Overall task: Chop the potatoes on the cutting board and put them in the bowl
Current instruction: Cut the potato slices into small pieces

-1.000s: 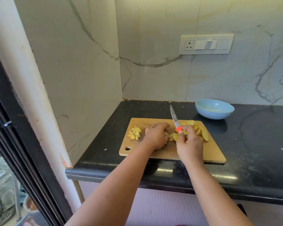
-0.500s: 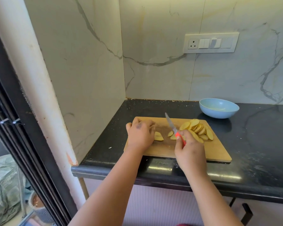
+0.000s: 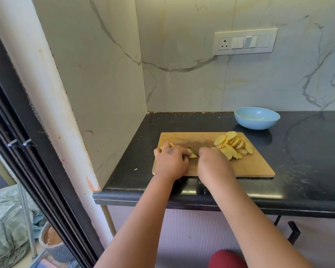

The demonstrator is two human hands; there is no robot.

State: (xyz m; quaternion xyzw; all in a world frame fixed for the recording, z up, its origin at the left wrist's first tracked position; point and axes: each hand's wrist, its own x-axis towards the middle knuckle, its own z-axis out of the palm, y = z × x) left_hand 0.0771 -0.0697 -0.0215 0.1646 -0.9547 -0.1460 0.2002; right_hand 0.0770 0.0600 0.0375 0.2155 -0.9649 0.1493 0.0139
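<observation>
Black tabletop (image 3: 298, 161) carries your cutting board (image 3: 259, 167). Left hand (image 3: 170, 161) fingers curl on potato pieces (image 3: 191, 156) by the knife (image 3: 193, 150) your right hand (image 3: 214, 165) grips; a slip risks cutting them. Slices (image 3: 232, 145) wait right, bowl (image 3: 256, 118) beyond.

No readable text, label, brand, number or sign shows on anything here.

Cutting board (image 3: 255, 167): on counter (image 3: 307, 171), near front edge, toward left corner.
Potato slices (image 3: 233, 145): piled at board's back right.
Cut pieces (image 3: 192, 156): board's left part, between both hands.
Bowl (image 3: 256, 118): behind board's right corner, near back wall.
</observation>
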